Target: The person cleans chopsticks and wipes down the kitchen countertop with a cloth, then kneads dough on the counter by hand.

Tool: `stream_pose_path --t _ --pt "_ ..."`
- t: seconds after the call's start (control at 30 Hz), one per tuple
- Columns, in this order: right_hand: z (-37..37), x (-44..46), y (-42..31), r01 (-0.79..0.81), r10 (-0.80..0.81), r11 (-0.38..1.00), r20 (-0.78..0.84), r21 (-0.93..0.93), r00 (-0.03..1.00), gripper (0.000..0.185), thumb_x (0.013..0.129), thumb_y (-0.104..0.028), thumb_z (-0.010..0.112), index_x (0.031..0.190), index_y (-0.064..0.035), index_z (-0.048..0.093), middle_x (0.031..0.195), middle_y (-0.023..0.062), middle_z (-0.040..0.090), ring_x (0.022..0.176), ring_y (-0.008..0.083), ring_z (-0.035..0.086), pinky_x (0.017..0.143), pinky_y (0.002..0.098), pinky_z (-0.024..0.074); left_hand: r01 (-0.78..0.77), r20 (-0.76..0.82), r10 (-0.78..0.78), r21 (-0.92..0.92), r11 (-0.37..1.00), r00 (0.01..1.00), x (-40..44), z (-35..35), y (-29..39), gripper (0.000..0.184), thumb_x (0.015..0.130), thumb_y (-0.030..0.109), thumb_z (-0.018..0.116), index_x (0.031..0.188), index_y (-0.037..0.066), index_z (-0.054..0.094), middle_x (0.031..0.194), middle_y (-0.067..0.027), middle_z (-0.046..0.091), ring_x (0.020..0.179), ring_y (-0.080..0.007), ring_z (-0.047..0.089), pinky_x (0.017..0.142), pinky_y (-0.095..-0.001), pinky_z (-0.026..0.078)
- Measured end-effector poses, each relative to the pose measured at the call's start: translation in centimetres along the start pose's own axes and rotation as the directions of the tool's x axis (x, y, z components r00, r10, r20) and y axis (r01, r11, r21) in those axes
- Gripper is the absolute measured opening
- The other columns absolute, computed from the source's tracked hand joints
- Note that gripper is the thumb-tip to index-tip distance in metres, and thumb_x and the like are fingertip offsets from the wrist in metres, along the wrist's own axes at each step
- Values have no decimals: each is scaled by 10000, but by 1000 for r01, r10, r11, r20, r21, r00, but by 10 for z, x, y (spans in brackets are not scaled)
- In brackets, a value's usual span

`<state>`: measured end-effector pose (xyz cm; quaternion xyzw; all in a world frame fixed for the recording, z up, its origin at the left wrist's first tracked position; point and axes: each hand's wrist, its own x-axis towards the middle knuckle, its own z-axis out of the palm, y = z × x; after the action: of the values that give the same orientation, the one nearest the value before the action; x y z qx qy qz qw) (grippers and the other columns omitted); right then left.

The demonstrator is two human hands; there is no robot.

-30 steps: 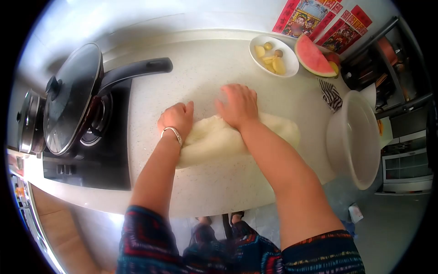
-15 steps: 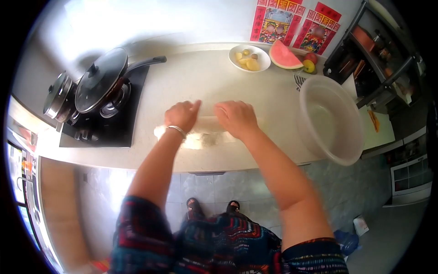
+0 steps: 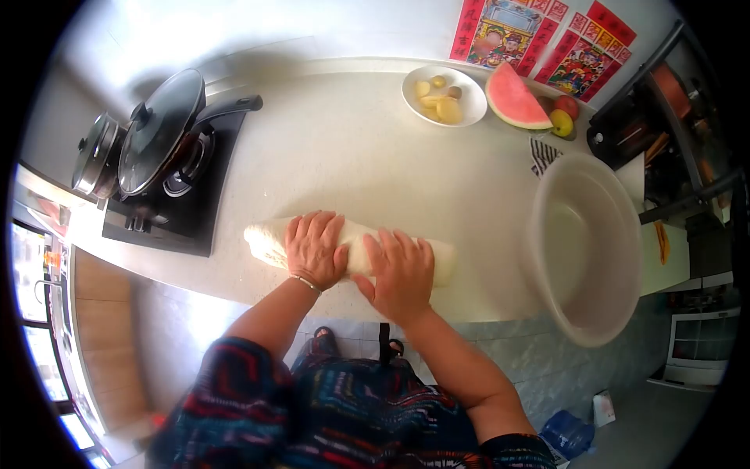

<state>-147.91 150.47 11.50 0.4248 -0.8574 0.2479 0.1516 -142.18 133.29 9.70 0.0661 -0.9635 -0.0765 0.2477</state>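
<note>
A long, thick roll of pale dough (image 3: 359,248) lies crosswise on the light countertop (image 3: 328,148), close to its front edge. My left hand (image 3: 315,250), with a bracelet at the wrist, rests on the left half of the dough, fingers stretched over its top. My right hand (image 3: 398,270) lies on the right half, its fingers spread and pointing away from me. The thumbs are near each other on the side facing me. Both ends of the dough stick out past my hands, and the left end looks folded and uneven.
Left, a lidded pan (image 3: 160,133) and a pot (image 3: 98,156) stand at the black stove (image 3: 215,187). At the back are a plate of peeled pieces (image 3: 473,113), watermelon (image 3: 516,98) and fruit (image 3: 561,123). A large basin (image 3: 539,250) stands right, near a striped cloth (image 3: 544,155).
Both hands were partly curled at the dough's far side; now they lie flatter on top, nearer me. The dough has become a narrower, more even roll close to the front edge. The view has shifted.
</note>
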Motion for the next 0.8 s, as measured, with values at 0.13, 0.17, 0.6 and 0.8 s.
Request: stream_pose_path --t 0.13,0.17,0.6,0.8 --pt "22 51 29 -19 21 999 -53 51 998 483 801 -444 608 1145 -107 566 1161 86 560 1090 266 508 941 494 347 62 111 -63 8 998 992 39 7 -12 337 807 296 512 1064 92 590 1044 -76 611 1010 -272 547 921 -434 361" --pt "27 63 37 -37 41 997 -69 69 997 448 809 -430 608 1116 -106 574 1130 79 577 1075 257 520 930 482 352 116 173 -119 31 993 978 46 10 -14 322 814 279 511 1060 91 597 1033 -73 622 1009 -265 551 915 -426 366" --pt "95 158 102 -242 260 960 -127 140 957 260 858 -335 591 920 -91 656 875 92 671 822 284 613 757 430 429 418 312 -415 61 906 854 133 56 -58 436 895 424 477 1138 90 616 1174 -74 597 1136 -234 497 980 -375 352" --pt "43 123 53 -393 416 909 349 -138 840 217 855 -300 584 916 -106 660 849 54 677 829 273 621 778 424 436 383 409 -427 188 904 807 106 29 -35 475 937 449 363 1021 75 643 1085 -104 622 1065 -259 544 939 -392 393"
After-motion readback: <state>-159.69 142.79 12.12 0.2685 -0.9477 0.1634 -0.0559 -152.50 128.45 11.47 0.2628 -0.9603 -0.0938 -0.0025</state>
